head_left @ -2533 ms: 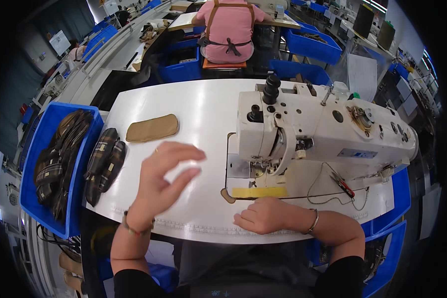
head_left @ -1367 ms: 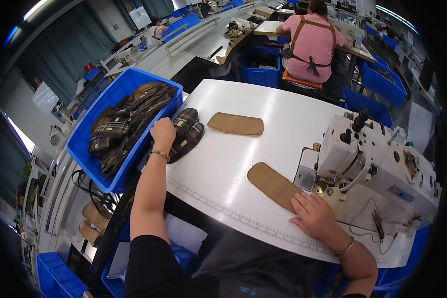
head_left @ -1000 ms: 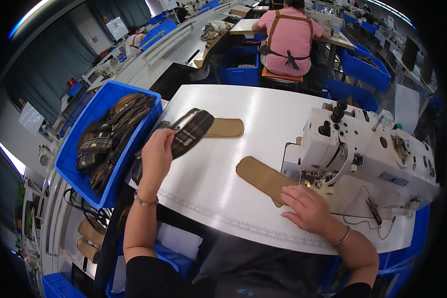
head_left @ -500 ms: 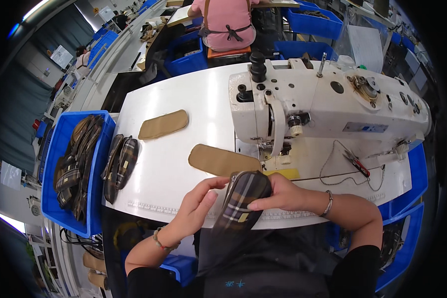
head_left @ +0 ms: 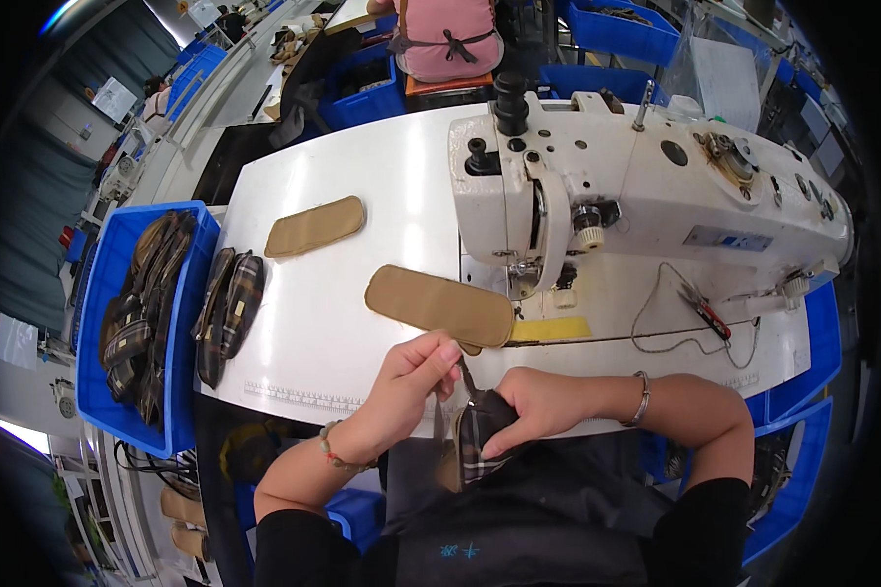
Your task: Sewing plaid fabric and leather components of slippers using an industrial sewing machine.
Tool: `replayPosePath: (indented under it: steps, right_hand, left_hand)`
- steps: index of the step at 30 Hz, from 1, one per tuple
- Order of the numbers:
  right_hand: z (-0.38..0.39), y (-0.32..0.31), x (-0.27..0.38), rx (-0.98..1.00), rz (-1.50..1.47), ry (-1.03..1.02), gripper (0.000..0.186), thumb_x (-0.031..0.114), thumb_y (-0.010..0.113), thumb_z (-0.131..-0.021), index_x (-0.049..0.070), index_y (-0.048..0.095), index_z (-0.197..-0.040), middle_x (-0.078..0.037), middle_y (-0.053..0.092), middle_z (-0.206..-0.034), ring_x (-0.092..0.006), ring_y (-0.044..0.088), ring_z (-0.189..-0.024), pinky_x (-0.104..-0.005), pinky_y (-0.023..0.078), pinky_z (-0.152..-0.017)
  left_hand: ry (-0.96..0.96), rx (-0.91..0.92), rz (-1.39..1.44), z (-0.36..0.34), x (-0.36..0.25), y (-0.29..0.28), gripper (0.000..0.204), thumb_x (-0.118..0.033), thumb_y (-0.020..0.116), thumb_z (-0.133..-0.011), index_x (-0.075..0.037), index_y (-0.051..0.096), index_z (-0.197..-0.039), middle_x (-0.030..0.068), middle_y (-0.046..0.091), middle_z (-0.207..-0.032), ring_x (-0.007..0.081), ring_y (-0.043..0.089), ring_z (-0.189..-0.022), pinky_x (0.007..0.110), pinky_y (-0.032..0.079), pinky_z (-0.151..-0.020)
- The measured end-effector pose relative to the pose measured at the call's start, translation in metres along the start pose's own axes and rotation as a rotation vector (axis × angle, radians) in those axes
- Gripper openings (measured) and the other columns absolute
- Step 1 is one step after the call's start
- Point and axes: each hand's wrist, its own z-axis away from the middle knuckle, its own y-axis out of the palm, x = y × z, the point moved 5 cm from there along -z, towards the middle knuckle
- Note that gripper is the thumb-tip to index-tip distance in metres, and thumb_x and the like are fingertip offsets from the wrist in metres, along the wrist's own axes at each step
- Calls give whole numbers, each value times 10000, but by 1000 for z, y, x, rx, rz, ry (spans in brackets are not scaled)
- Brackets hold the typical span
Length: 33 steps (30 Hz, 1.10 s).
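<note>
Just in front of the table's near edge, my right hand (head_left: 550, 403) grips a dark plaid fabric pouch-like piece (head_left: 478, 430), thumb on its near side. My left hand (head_left: 401, 389) pinches a narrow dark strip (head_left: 468, 376) at the top of this piece between thumb and fingers. The piece is tilted, and a tan lining shows low on its left side. Beyond my hands lies a tan rounded-end fabric panel (head_left: 440, 303), its right end close to the needle area of the white sewing machine (head_left: 646, 191). A second tan panel (head_left: 315, 227) lies farther back left.
Two plaid pieces (head_left: 237, 305) lie at the table's left edge, beside a blue bin (head_left: 184, 391) full of similar ones. Red-handled thread snips (head_left: 707, 311) and a grey cord (head_left: 646, 313) rest right of a yellow strip (head_left: 552, 329). Another person in pink (head_left: 447, 39) sits ahead.
My left hand has moved right and closed in a pinch on the strip. The plaid piece has turned and dropped slightly toward me, with its tan lining now showing.
</note>
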Motion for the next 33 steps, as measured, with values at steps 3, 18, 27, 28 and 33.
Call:
replayPosePath:
  steps: [3, 18, 27, 28, 33]
  right_hand:
    - [3, -2, -1, -113, -50, -35, 251, 204, 806, -828, -14, 719, -917, -18, 706, -788, -60, 593, -736, -251, 500, -707]
    - [4, -29, -10, -384, -496, -97, 221, 263, 658, -975, 43, 654, -950, 4, 662, -823, -60, 626, -713, -219, 516, -608]
    - [2, -27, -12, -367, -521, -151, 207, 251, 642, -986, 50, 649, -935, 18, 634, -809, -55, 592, -721, -226, 504, -658]
    - [2, -25, -9, -352, -502, -156, 208, 252, 641, -986, 51, 648, -932, 20, 631, -807, -53, 586, -719, -224, 498, -659]
    - [2, -22, -8, -281, -443, -170, 155, 179, 629, -989, 37, 632, -929, 18, 629, -840, -48, 575, -755, -229, 487, -689]
  left_hand:
    - [-42, 0, 72, -2, 8, 3, 262, -309, 524, -1044, -95, 577, -902, -36, 550, -766, 56, 514, -674, 217, 426, -599]
    - [-119, 146, -13, 19, 27, -3, 305, -53, 705, -909, 18, 631, -1195, 63, 702, -1085, 104, 654, -974, 274, 543, -877]
    - [-187, 180, 272, 15, 50, -1, 182, -82, 720, -901, -2, 706, -1064, 63, 724, -1026, 124, 683, -902, 294, 566, -835]
    - [-149, 248, 246, 15, 51, -1, 170, -72, 702, -916, -4, 707, -1072, 62, 717, -1073, 127, 673, -953, 290, 549, -875]
    - [27, 308, 99, 11, 44, 0, 131, -67, 705, -913, 0, 716, -1024, 28, 696, -1020, 103, 648, -888, 269, 538, -826]
